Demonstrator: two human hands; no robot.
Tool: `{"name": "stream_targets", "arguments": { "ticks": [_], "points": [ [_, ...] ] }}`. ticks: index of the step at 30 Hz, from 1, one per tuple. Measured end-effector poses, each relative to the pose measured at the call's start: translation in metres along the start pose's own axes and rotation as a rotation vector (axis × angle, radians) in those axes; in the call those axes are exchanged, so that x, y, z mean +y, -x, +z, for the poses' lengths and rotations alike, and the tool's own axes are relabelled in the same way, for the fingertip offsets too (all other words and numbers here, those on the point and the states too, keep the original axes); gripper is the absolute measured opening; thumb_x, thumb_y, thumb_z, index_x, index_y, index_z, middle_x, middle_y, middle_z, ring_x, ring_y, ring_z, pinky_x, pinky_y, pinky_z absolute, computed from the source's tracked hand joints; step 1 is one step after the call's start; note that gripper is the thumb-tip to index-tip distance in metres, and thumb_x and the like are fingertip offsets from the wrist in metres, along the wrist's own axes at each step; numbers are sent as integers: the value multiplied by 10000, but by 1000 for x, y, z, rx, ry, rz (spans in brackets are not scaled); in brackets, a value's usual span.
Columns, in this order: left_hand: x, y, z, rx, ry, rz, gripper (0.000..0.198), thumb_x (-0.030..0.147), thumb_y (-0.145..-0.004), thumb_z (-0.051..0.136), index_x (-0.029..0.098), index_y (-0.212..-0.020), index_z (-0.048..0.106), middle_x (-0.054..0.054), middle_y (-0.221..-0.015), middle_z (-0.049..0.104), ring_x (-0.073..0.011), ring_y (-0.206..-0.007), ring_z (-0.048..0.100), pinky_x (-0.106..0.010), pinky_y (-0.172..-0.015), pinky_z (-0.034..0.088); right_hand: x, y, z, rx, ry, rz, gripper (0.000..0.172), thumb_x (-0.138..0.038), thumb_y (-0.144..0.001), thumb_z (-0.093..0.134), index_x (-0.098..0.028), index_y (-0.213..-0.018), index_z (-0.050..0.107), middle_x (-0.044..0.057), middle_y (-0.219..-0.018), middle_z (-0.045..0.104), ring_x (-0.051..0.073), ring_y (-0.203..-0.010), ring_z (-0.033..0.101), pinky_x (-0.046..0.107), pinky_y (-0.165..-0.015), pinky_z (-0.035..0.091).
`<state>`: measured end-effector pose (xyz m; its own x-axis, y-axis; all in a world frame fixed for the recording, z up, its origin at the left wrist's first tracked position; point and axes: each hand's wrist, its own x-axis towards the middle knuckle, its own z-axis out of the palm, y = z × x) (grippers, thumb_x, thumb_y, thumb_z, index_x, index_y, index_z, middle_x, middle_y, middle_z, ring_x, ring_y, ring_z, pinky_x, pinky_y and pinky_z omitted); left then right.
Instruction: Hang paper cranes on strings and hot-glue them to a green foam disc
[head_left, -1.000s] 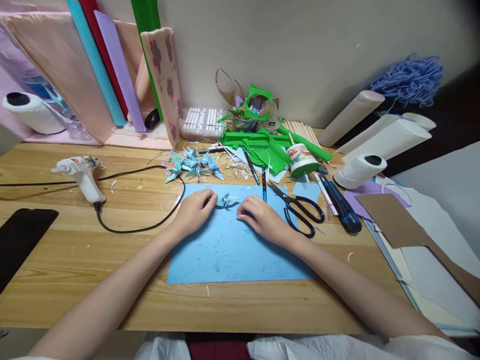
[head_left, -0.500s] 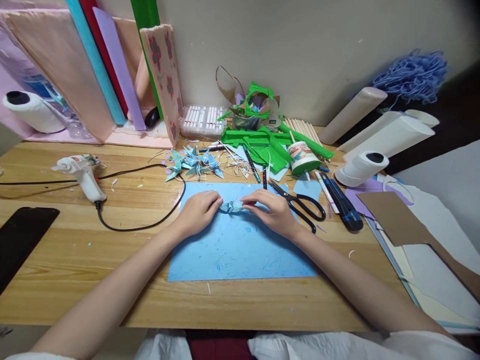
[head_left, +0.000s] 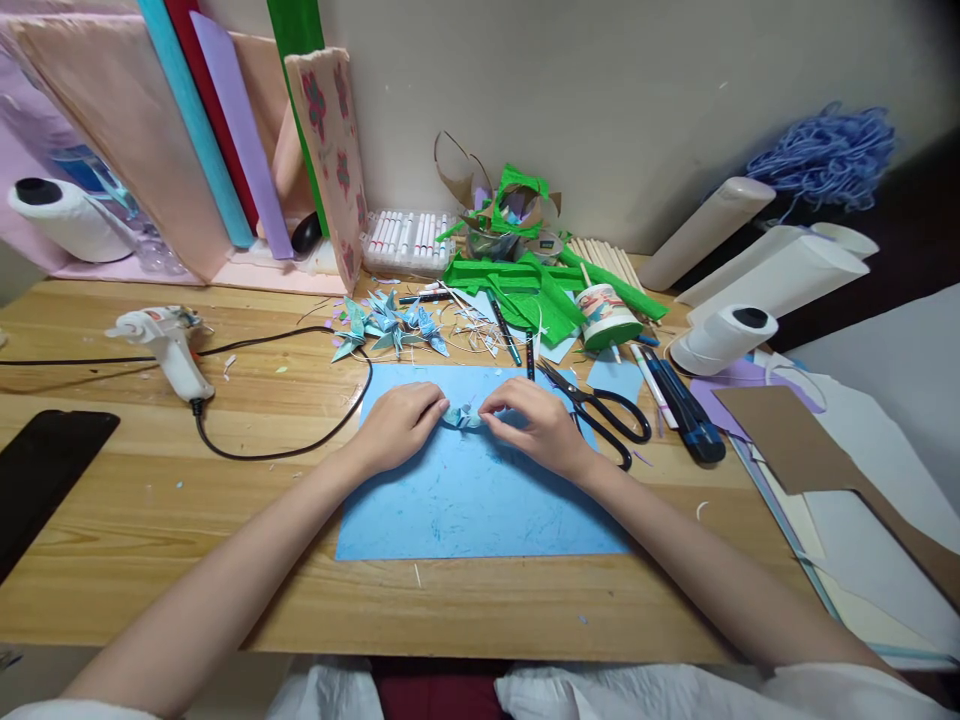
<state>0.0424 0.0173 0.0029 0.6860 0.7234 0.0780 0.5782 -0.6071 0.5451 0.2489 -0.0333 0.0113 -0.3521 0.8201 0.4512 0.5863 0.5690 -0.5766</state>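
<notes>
Hands both pinch small folded blue paper piece (head_left: 463,416) between my left hand (head_left: 401,425) and right hand (head_left: 534,424), low over blue sheet (head_left: 465,500) on worktop (head_left: 150,500) for support. Scissors (head_left: 600,410) just beside right hand, finished paper cranes (head_left: 386,325) behind.

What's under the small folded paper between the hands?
A blue sheet, itself on the table. The left hand and right hand pinch the folded paper, covering its ends and the sheet right below them.
</notes>
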Motion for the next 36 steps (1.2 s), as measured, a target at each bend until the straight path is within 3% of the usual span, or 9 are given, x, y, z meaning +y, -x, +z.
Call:
{"name": "stream_targets", "arguments": {
  "ticks": [19,22,26,29,32,36],
  "points": [
    [-1,1,1,15,19,14,302,316,-932,299,181,-769,513,-29,-760,572,-157,-731,512,-272,-682,362,2,2,0,-88,162,-74,95,-194,-857,506,-187,-888,596,66,-811,604,195,-788,512,341,-730,423],
    [-2,2,1,15,11,8,309,326,-934,289,183,-774,511,-32,-763,570,-160,-734,514,-275,-690,365,2,-1,-8,3,133,-37,101,-212,-862,508,-183,-897,599,66,-840,619,194,-817,530,349,-761,415],
    [-2,2,1,19,13,7,314,328,-937,283,185,-765,504,-27,-753,566,-156,-721,512,-271,-671,360,19,-16,-21,180,130,183,127,-215,-874,482,-188,-849,603,45,-795,608,179,-772,529,323,-726,416],
    [-2,2,0,30,28,3,311,324,-939,280,184,-773,502,-24,-764,568,-152,-730,515,-268,-681,365,41,-30,-24,75,208,279,94,-208,-840,531,-184,-820,620,39,-771,612,181,-752,524,309,-700,409],
    [-2,3,0,34,35,-2,318,335,-940,277,183,-767,497,-22,-755,560,-150,-727,514,-266,-684,369,58,-41,-20,-35,349,263,81,-179,-819,556,-172,-780,626,51,-785,622,191,-781,521,322,-742,397],
    [-2,3,-1,34,38,1,321,340,-940,276,185,-767,497,-18,-747,556,-150,-726,514,-264,-680,365,64,-46,-14,-74,476,236,63,-188,-806,582,-174,-772,633,59,-789,620,208,-826,508,320,-756,390]
  ]
}}
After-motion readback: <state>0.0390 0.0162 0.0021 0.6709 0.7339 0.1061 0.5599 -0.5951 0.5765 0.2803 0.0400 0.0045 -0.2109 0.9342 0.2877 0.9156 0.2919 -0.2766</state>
